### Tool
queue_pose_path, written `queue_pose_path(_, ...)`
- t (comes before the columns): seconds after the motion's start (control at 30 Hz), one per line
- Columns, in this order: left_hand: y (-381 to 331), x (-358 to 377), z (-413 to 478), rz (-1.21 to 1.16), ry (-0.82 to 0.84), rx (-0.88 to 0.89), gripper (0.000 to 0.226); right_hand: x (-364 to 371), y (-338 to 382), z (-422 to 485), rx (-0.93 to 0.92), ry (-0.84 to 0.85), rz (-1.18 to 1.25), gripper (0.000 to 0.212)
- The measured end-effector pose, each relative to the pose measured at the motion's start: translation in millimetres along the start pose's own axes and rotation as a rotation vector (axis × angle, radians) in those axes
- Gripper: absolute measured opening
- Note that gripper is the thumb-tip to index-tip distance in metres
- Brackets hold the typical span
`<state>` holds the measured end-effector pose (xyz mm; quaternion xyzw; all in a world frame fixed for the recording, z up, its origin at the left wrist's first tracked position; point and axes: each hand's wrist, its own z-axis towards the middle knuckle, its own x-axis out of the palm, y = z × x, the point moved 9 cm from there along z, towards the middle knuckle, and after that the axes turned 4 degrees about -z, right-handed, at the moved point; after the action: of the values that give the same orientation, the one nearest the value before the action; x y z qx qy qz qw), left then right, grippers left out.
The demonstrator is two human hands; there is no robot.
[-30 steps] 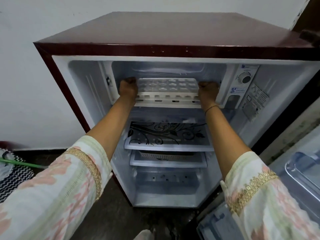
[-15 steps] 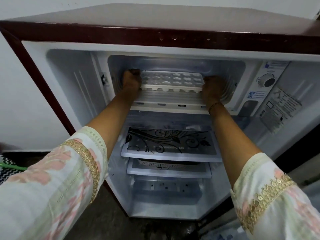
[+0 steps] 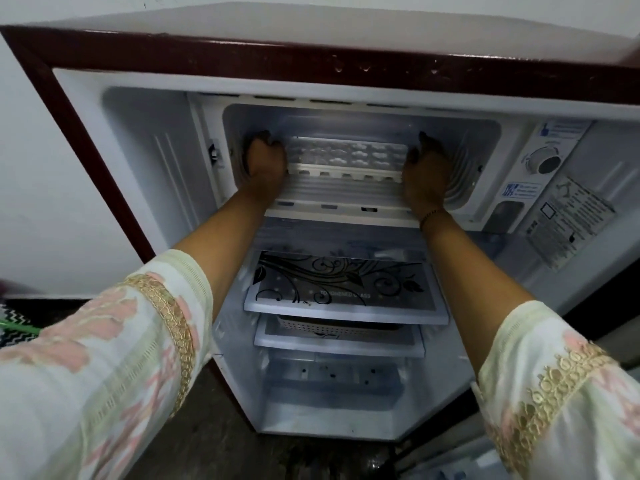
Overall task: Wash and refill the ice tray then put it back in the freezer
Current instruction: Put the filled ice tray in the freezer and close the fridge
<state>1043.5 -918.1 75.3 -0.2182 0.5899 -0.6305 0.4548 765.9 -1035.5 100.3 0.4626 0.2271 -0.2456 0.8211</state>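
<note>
Fingers [image 3: 274, 147] of the left hand [image 3: 266, 162] and right hand [image 3: 427, 169] curl around the short ends of the ice tray [image 3: 349, 155], holding it level, probably to keep water in, inside the freezer compartment [image 3: 360, 121] at upper centre of the frame.

— What's on the freezer floor [image 3: 346, 194]?
— The ice tray [image 3: 349, 155], far back on its ribbed surface.
— And lower down?
— A printed glass shelf [image 3: 346, 289], then a second shelf [image 3: 339, 345] carrying a perforated basket [image 3: 332, 325].

ice tray [image 3: 349, 157] in freezer compartment [image 3: 478, 133], above glass shelf [image 3: 343, 289]
</note>
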Motion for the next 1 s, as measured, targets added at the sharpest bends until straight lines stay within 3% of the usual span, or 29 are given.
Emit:
queue_pose_path(0.2,-28.3,6.9,-41.5,0.318,0.116,0.223,0.048,13.1,36.5,-42.8,-0.288,0.125,-0.143,0.050)
queue_pose_path(0.47,-58.7,25.1,-127.5,0.733,0.265,0.473,0.055,3.5,48.4,-93.6,-0.289,0.303,-0.382,0.058)
queue_pose_path(0.63,-73.3,16.7,-173.2,0.874,0.277,0.483,0.054,-34.7,56.3,-124.5,-0.318,0.289,-0.383,0.058)
queue_pose_path(1.0,-117.2,-24.7,-280.6,0.929,0.335,0.475,0.057,-116.3,79.0,-197.6,-0.382,0.312,-0.466,0.066)
